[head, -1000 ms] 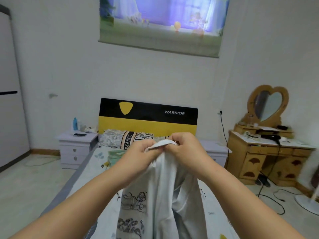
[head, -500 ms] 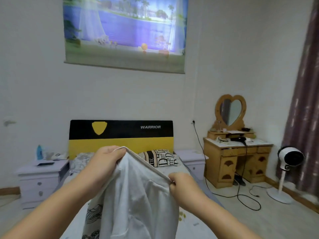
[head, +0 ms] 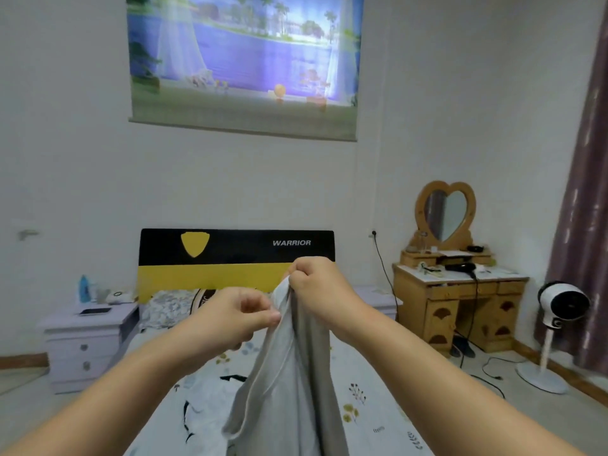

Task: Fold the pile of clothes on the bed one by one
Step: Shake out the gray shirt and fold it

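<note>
Your right hand point(head: 316, 287) grips the top of the grey shirt point(head: 289, 383), which hangs bunched over the bed point(head: 368, 406) (its lower edge runs out of view). Your left hand point(head: 240, 315) pinches the shirt's left edge just below. Bare sheet lies either side; headboard point(head: 230, 261) beyond, fan point(head: 559, 311) well right. Half a second ago your hands were spread apart; now they're nearly touching.

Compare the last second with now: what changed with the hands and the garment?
The hands spread the white garment apart, then came together again. The right hand now grips its top edge, raised higher; the left hand pinches the cloth just below. The garment hangs bunched and narrow. Both hands kept hold over the bed.
</note>
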`<state>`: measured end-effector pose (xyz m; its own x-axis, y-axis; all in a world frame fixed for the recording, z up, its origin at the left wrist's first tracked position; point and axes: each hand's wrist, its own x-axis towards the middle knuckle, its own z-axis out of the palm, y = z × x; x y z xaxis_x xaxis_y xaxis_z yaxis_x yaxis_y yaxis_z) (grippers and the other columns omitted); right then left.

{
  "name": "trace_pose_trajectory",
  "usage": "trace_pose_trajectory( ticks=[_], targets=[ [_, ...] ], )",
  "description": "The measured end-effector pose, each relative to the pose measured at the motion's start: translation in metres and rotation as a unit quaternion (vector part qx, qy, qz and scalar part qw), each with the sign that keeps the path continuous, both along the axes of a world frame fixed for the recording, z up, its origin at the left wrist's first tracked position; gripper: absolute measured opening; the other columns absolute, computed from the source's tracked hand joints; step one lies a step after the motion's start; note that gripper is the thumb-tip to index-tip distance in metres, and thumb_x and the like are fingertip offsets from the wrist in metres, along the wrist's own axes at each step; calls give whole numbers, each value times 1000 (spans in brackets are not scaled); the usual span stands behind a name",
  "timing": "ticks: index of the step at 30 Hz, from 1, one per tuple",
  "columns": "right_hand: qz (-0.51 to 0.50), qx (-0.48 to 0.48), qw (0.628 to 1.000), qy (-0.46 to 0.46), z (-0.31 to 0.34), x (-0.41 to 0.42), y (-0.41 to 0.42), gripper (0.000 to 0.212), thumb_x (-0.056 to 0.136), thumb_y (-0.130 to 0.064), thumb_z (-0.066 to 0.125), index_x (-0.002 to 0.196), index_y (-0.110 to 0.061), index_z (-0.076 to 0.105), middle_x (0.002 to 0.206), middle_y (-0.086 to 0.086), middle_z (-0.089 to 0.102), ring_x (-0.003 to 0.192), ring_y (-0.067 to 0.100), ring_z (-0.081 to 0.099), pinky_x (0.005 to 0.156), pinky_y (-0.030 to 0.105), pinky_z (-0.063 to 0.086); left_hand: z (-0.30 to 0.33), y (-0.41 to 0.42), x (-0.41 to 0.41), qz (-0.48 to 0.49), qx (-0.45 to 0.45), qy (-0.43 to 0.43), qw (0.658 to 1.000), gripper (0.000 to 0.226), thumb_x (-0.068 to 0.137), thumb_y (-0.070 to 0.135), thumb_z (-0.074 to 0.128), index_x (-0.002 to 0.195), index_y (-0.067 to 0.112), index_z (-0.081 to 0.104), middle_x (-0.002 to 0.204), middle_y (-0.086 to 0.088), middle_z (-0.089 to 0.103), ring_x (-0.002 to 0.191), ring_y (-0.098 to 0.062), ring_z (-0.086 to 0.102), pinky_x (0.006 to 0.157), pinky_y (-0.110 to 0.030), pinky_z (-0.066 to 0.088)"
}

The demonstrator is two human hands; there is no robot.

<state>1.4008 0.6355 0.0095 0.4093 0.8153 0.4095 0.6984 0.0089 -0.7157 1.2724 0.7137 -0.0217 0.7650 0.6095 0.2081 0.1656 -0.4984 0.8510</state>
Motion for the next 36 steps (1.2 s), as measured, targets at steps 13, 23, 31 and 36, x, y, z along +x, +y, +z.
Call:
trace_pose_trajectory(
  ticks=[13, 23, 31, 36],
  targets=[
    [-19, -15, 993, 112, -33, 18, -11, 13, 81, -16, 63, 72, -16, 54, 72, 6, 54, 68, 17, 48, 59, 28, 38, 6, -11, 9, 37, -71, -102, 992, 23, 95, 19, 49, 74, 14, 54, 68, -1, 59, 60, -14, 52, 57, -26, 49],
    [-73, 40, 984, 159, -25, 25, -3, 39, 83, 8, 37, 66, -18, 60, 67, 3, 57, 64, 16, 49, 52, 24, 36, -16, -9, 9, 12, 60, 13, 998, 18, 87, 38, 59, 88, 21, 51, 75, 4, 55, 53, 1, 46, 49, -14, 34],
    [1, 17, 997, 76, -42, 4, -2, 22, 74, -22, 71, 67, -15, 51, 59, -1, 49, 56, 13, 45, 54, 28, 36, 12, 7, -8, 87, 172, -32, 981, 25, 91, 12, 52, 66, 18, 53, 61, 4, 47, 58, -9, 39, 55, -23, 29],
    [-99, -72, 981, -150, -69, 1, 7, 21, 76, 0, 52, 93, -13, 50, 86, 2, 52, 80, 24, 50, 62, 32, 41, 26, 10, -7, 167, 213, -121, 955, 19, 90, 6, 47, 77, 14, 58, 78, -3, 60, 73, -13, 50, 66, -28, 37]
  ],
)
